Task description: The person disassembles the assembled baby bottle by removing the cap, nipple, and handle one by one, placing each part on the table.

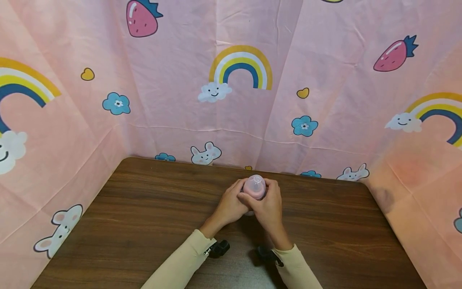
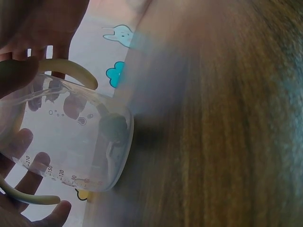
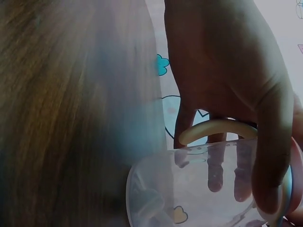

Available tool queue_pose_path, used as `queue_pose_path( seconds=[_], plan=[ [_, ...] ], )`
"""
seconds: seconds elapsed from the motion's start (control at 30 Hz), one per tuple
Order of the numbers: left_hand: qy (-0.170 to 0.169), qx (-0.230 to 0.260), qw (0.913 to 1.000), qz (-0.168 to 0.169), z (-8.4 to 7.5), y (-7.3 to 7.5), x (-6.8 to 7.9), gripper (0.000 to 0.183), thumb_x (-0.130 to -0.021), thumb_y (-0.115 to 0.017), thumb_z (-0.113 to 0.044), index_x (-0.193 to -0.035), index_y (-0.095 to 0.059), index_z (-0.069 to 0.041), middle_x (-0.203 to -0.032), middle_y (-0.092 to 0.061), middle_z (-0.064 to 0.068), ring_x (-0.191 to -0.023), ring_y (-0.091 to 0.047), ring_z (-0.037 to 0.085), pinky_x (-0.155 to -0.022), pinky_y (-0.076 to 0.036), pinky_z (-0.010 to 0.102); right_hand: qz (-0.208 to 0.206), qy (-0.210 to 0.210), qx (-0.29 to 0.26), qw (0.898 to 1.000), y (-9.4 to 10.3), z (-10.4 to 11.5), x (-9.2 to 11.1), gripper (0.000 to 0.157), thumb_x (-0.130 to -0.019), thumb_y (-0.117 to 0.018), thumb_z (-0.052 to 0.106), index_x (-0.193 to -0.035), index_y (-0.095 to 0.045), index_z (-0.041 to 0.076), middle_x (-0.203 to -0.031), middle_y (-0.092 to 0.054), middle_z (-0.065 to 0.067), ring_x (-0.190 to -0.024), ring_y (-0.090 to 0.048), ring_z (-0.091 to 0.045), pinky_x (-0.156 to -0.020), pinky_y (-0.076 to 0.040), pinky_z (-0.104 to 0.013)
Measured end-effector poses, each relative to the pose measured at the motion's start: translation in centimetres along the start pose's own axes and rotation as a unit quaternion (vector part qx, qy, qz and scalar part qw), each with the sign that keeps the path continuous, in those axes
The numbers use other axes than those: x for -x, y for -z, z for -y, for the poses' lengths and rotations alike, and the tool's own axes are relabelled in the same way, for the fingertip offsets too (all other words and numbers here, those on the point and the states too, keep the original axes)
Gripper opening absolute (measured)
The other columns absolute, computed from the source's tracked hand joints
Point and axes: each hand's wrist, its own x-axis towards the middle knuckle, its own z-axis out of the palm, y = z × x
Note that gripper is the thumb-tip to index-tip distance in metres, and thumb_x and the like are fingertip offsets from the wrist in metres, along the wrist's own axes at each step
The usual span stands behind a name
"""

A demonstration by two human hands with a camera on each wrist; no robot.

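A baby bottle (image 1: 254,188) with a pink collar and a clear cap over its teat stands upright between both hands near the table's back edge. From the left, my left hand (image 1: 231,202) grips it. My right hand (image 1: 268,205) holds it from the right, its thumb reaching across the near side below the cap. In the left wrist view, the clear bottle body (image 2: 71,137) carries measuring marks, with a curved cream handle (image 2: 71,70) on its side. Fingers show through the body in the right wrist view. Whether the base touches the table I cannot tell.
The brown wooden table (image 1: 151,212) spreads around the hands. A pink patterned cloth (image 1: 173,80) hangs behind it and along both sides. A black wrist camera (image 1: 219,249) sits at the left sleeve, and another black camera (image 1: 266,254) at the right.
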Motion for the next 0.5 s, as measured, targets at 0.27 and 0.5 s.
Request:
queue_pose_path(
  seconds=[0.27, 0.5],
  plan=[
    [0.001, 0.002, 1.0, 0.006, -0.15, 0.28, -0.23, 0.072, -0.08, -0.084, 0.003, -0.148, -0.06, 0.0, -0.137, -0.068, 0.016, -0.127, -0.065, 0.036, -0.11, -0.053, 0.057, -0.008, 0.035, 0.012, 0.999, -0.14, -0.08, -0.15, 0.069, -0.078, -0.103, 0.026, -0.126, -0.063, -0.001, -0.119, -0.064, -0.019, -0.111, -0.061, -0.038, -0.093, -0.05, -0.052],
    [0.005, 0.007, 0.9998, 0.02, 0.12, 0.28, -0.44, 0.076, -0.079, -0.081, 0.005, -0.151, -0.057, -0.001, -0.139, -0.066, 0.015, -0.129, -0.063, 0.035, -0.111, -0.051, 0.058, -0.009, 0.055, 0.011, 0.998, -0.13, -0.15, -0.39, 0.063, -0.081, -0.101, 0.023, -0.127, -0.064, -0.001, -0.119, -0.065, -0.019, -0.109, -0.064, -0.039, -0.093, -0.053, -0.055]
  ],
)
